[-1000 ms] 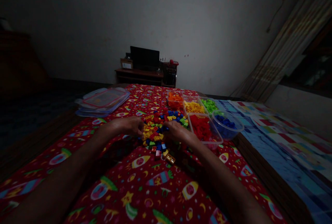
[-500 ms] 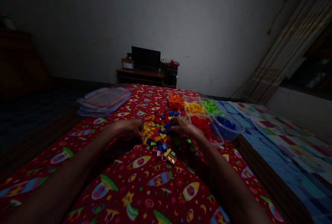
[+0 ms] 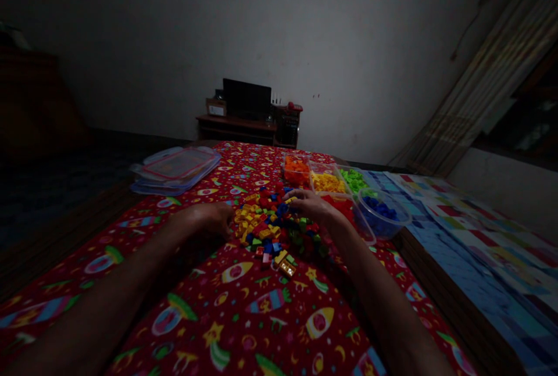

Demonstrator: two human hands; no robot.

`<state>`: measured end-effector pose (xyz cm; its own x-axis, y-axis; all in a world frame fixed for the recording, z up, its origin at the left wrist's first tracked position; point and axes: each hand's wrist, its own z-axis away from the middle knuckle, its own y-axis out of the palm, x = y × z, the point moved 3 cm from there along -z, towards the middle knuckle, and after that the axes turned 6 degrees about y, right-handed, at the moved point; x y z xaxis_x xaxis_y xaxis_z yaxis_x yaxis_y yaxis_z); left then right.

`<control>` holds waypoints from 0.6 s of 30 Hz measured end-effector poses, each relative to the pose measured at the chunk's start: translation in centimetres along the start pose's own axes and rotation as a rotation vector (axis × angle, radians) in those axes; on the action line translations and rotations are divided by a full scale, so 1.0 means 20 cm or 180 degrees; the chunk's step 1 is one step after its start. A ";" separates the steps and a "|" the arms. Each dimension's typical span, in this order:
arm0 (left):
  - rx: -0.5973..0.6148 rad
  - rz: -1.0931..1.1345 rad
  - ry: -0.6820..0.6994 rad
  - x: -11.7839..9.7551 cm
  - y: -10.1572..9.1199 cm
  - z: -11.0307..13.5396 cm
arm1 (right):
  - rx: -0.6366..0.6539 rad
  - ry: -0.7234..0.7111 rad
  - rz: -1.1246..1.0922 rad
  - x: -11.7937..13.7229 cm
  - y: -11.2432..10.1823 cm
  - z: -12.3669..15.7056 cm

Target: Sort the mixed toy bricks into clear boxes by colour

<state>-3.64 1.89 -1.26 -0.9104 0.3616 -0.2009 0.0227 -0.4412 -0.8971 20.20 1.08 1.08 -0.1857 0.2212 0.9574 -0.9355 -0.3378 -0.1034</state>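
Note:
A loose pile of toy building bricks, in yellow, red, blue, green and orange, lies on the red cloth. My left hand is at the pile's left edge, its fingers curled down and together. Anything inside them is hidden in the dark. Over the right side of the pile is my right hand, fingers bent and thumb apart from them. Blue and yellow bricks show close by its fingertips; I see none clearly gripped. A shiny gold brick lies at the pile's near edge.
Sorted bricks fill clear tubs on the right: orange, yellow, green, red and, in a round tub, blue. Stacked clear lids lie at the left. A patterned blue sheet is at the right.
My left hand has shifted slightly left, away from the yellow bricks. My right hand has risen a little, its fingers spread further apart, and more bricks show beneath it.

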 end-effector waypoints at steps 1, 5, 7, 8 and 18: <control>-0.0029 0.0024 0.0034 0.00 -0.01 0.01 | -0.0086 0.0031 0.0148 -0.01 0.00 -0.01; -0.0323 0.0033 0.0362 0.01 -0.07 0.03 | -0.0411 0.0032 0.0856 -0.03 0.00 -0.06; -0.0502 0.0072 0.0616 -0.01 -0.12 0.03 | -0.0551 -0.0160 0.1287 -0.02 0.00 -0.06; -0.0614 0.0125 0.0740 -0.03 -0.13 0.03 | -0.0625 -0.0317 0.1518 -0.01 0.00 -0.06; -0.0811 0.2447 0.1546 -0.22 -0.10 0.02 | -0.0753 -0.1491 0.2382 0.07 0.10 0.03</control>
<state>0.14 0.89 1.57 -0.3379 0.3742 -0.8636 0.6871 -0.5290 -0.4980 18.21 0.09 2.37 -0.6761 -0.3913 0.6243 -0.6667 -0.0357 -0.7444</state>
